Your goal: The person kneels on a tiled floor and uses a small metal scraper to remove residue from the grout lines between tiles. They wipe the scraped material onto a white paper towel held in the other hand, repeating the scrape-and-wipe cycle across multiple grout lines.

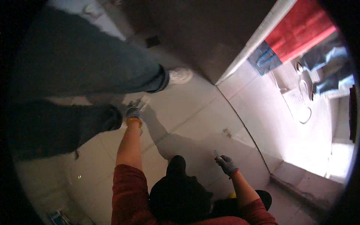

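Observation:
My left hand [133,111], in a grey glove with a yellow cuff, reaches forward close to the floor, beside another person's trouser legs. A pale, flat piece [144,102] shows at its fingers; blur hides its kind. My right hand [226,165], in a grey glove with a red cuff, is lower right with its fingers closed. From them sticks the short, pale tip of a thin tool [215,153]; the rest is hidden in the glove. Beneath both hands spreads a light tiled floor [195,123] with a small dark smudge [227,132] ahead of my right hand.
Another person's dark trouser legs [112,71] and light shoe [180,75] stand close on the left. A dark panel [195,30] with a pale edge rises ahead. A dark seam crosses the floor. At right are a red cloth [296,32], a white cable [308,117] and jeans-clad legs [332,78].

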### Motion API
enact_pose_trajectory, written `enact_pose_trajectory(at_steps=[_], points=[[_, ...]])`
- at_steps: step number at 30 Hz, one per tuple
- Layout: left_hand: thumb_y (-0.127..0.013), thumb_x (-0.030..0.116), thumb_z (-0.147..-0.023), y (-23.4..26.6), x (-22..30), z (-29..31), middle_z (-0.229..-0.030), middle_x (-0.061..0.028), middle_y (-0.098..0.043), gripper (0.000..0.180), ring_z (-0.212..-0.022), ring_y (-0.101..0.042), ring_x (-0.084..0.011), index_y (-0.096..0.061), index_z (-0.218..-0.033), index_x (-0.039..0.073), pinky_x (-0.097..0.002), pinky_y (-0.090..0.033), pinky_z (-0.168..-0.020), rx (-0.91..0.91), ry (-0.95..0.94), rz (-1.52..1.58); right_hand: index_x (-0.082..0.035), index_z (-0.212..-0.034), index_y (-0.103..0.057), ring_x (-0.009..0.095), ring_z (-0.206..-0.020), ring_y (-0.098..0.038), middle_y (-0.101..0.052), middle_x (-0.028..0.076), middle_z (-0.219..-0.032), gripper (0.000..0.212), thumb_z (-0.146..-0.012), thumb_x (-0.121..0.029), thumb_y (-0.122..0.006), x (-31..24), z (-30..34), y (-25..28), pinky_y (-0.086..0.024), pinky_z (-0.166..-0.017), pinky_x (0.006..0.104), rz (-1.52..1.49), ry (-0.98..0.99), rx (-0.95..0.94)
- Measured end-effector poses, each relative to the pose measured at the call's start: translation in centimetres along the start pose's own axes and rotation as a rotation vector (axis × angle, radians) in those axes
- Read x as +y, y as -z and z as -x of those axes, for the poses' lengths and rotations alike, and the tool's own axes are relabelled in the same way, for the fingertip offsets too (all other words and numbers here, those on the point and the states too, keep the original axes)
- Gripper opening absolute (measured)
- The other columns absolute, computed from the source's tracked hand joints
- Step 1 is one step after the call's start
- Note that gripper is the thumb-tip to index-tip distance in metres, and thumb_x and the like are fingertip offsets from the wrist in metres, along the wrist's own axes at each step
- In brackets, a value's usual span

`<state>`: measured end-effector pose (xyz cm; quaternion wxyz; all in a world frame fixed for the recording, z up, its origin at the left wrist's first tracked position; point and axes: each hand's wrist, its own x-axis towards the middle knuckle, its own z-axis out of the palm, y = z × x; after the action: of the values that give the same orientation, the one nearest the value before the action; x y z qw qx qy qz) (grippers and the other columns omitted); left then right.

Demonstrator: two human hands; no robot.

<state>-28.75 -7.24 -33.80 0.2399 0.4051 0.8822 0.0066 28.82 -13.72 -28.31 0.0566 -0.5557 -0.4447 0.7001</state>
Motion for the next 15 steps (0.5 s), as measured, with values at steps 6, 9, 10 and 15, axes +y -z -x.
enact_pose_trajectory(at_steps=[6, 9, 10, 15], points=[[-0.042, 0.041, -0.091, -1.3, 0.8, -3.3, -0.136, -0.0161, -0.043, 0.047, -0.113, -0.052, -0.0329, -0.049, -0.128, 0.012, -0.0438, -0.043, -0.091, -0.164, 0.000, -0.504, 0.002, -0.100, -0.063, 0.014, -0.079, -0.056, -0.064, 0.007, -0.087, 0.035, -0.094, -0.029, -0.048, 0.3, 0.3, 0.1, -0.045, -0.076, 0.0290, 0.003, -0.032, 0.132], [-0.040, 0.042, -0.092, -1.0, 0.7, -3.8, -0.131, -0.0180, -0.048, 0.045, -0.112, -0.053, -0.0340, -0.051, -0.123, 0.011, -0.0432, -0.043, -0.092, -0.211, 0.085, -0.464, 0.002, -0.100, -0.063, 0.014, -0.079, -0.056, -0.064, 0.007, -0.086, 0.035, -0.094, -0.029, -0.048, 0.2, -0.3, -0.8, -0.045, -0.076, 0.0293, -0.054, -0.090, 0.221], [-0.039, 0.042, -0.092, -1.0, 0.4, -3.9, -0.129, -0.0184, -0.049, 0.045, -0.111, -0.054, -0.0343, -0.052, -0.122, 0.010, -0.0429, -0.043, -0.093, -0.230, 0.137, -0.380, 0.002, -0.099, -0.062, 0.015, -0.078, -0.056, -0.064, 0.008, -0.086, 0.034, -0.094, -0.028, -0.048, 0.1, -0.4, -1.1, -0.046, -0.076, 0.0294, -0.094, -0.036, 0.226], [-0.045, 0.033, -0.091, -0.9, -2.6, -0.8, -0.118, -0.0156, -0.056, 0.036, -0.102, -0.057, -0.0292, -0.055, -0.116, 0.008, -0.0404, -0.046, -0.086, -0.294, -0.010, -0.285, 0.000, -0.099, -0.060, 0.016, -0.079, -0.059, -0.065, 0.010, -0.089, 0.033, -0.094, -0.032, -0.050, -2.3, -0.5, -2.7, -0.047, -0.073, 0.0305, -0.303, 0.130, 0.248]])
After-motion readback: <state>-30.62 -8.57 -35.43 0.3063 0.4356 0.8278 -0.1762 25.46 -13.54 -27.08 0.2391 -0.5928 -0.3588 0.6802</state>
